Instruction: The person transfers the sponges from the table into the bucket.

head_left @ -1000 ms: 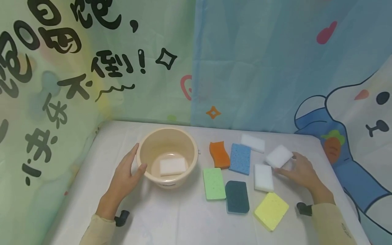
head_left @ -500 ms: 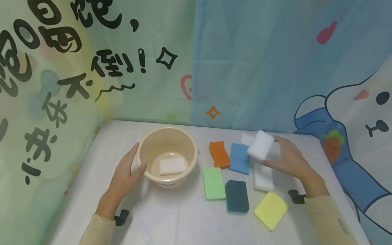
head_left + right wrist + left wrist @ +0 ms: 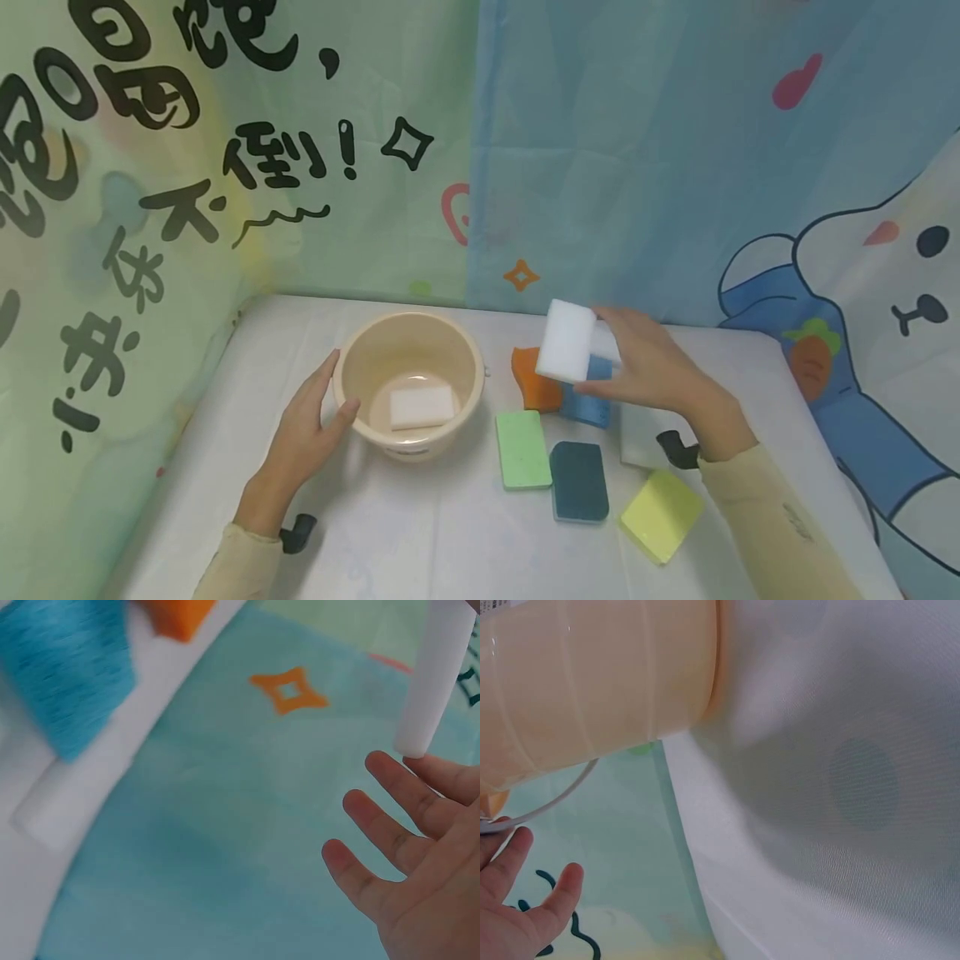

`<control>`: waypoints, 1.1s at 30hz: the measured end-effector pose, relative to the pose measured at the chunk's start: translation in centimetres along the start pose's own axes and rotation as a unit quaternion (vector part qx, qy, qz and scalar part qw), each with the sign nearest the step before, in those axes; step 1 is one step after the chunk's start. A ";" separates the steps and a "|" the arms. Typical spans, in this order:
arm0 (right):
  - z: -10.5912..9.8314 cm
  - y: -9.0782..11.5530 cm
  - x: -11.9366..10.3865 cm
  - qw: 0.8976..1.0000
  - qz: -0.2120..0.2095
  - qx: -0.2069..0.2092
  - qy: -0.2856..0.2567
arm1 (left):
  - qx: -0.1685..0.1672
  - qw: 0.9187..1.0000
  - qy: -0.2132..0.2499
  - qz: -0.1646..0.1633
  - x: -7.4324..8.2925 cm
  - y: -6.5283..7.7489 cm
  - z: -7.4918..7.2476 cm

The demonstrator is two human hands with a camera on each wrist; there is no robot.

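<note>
My right hand (image 3: 654,367) pinches a white sponge (image 3: 566,342) between thumb and fingers, above the orange and blue sponges. The right wrist view catches this white sponge (image 3: 435,682) edge-on at the fingertips. At the left of a cream bucket (image 3: 411,350), my left hand (image 3: 303,437) rests against its rim with fingers fairly straight. One white sponge (image 3: 422,407) lies flat on the bucket's floor. In the left wrist view the bucket's side (image 3: 600,682) fills the top left, its thin handle (image 3: 551,806) beside my fingers.
Right of the bucket lie orange (image 3: 534,383), blue (image 3: 588,404), light green (image 3: 523,450), dark green (image 3: 580,483) and yellow (image 3: 662,517) sponges. Another white sponge (image 3: 640,437) lies partly under my right wrist; one more (image 3: 603,342) shows behind the hand. Printed curtains border the white tabletop (image 3: 465,542).
My right hand has lifted the white sponge off the table and carried it left towards the bucket. My left hand and the bucket have stayed in place.
</note>
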State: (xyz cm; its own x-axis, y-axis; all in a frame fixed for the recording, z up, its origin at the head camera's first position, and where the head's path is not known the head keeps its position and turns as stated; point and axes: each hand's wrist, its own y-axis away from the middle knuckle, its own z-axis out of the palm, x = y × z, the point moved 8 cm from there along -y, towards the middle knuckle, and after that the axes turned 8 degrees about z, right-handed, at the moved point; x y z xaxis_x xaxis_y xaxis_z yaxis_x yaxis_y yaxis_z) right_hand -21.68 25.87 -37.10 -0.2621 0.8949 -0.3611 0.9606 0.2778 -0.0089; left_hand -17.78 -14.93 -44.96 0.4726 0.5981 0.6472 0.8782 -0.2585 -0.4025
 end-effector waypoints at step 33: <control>4.8 -7.7 -20.1 0.948 -0.129 -0.179 0.231 | -0.002 1.000 0.000 -0.002 -0.1 -0.1 -0.2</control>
State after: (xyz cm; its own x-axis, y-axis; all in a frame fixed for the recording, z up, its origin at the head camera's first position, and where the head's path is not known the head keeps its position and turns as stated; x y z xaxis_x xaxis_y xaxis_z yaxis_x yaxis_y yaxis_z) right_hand -23.42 4.09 -34.24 -0.5754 0.8159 0.0576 0.7881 0.5342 0.3058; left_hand -17.85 -15.06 -44.87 0.4698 0.5988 0.6486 0.8800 -0.2600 -0.3974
